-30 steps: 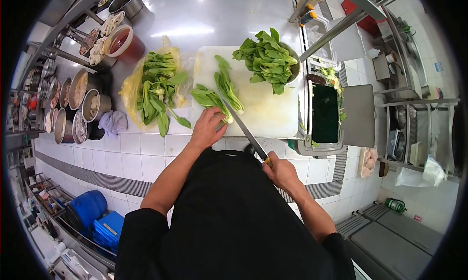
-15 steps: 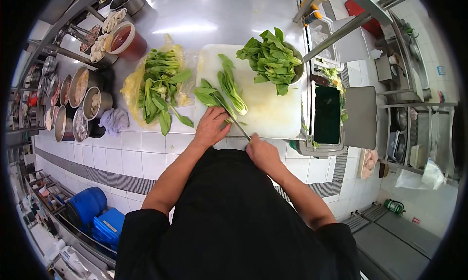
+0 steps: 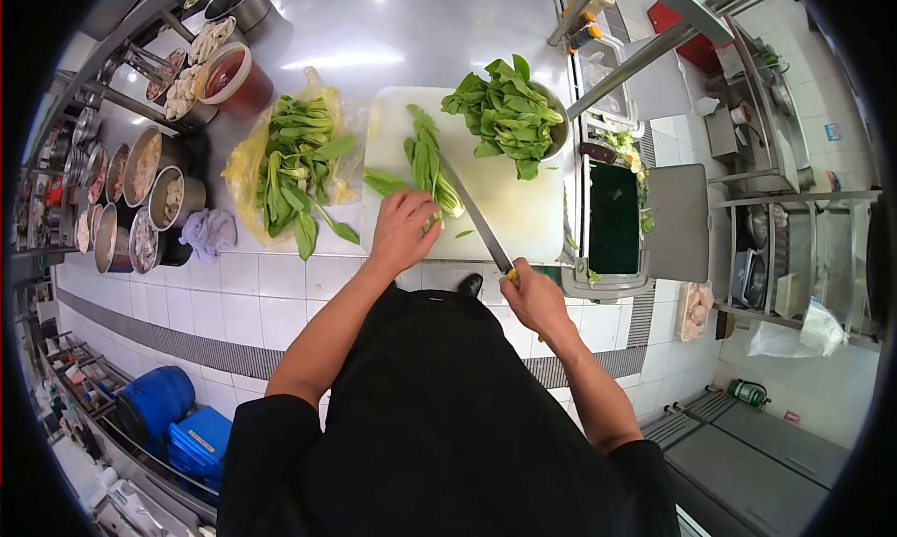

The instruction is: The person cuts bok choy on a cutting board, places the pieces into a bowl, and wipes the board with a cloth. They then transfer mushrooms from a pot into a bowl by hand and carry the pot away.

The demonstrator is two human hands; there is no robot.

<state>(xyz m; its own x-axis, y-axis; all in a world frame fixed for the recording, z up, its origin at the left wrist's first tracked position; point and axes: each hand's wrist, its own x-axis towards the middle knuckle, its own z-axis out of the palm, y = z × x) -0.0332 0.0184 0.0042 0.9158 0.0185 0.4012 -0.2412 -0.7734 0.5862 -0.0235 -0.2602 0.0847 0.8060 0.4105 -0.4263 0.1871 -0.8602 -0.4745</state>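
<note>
My left hand (image 3: pixel 404 227) presses down on the stem end of a head of bok choy (image 3: pixel 425 165) lying on the white cutting board (image 3: pixel 523 205). My right hand (image 3: pixel 534 299) grips the handle of a long knife (image 3: pixel 476 216); its blade slants up across the board just right of the bok choy. A metal bowl heaped with cut green leaves (image 3: pixel 505 114) sits at the board's far right corner. More whole bok choy (image 3: pixel 294 172) lies on a yellow plastic bag left of the board.
Several metal pots with food (image 3: pixel 149 196) and a red tub of sauce (image 3: pixel 232 77) line the left of the steel counter. A grey cloth (image 3: pixel 207 231) lies near them. A bin with green scraps (image 3: pixel 614 221) stands right of the board.
The knife was drawn in through the bok choy half a second ago; now my right hand has pulled back right and the blade lies beside the greens. The two heads lie closer together.
</note>
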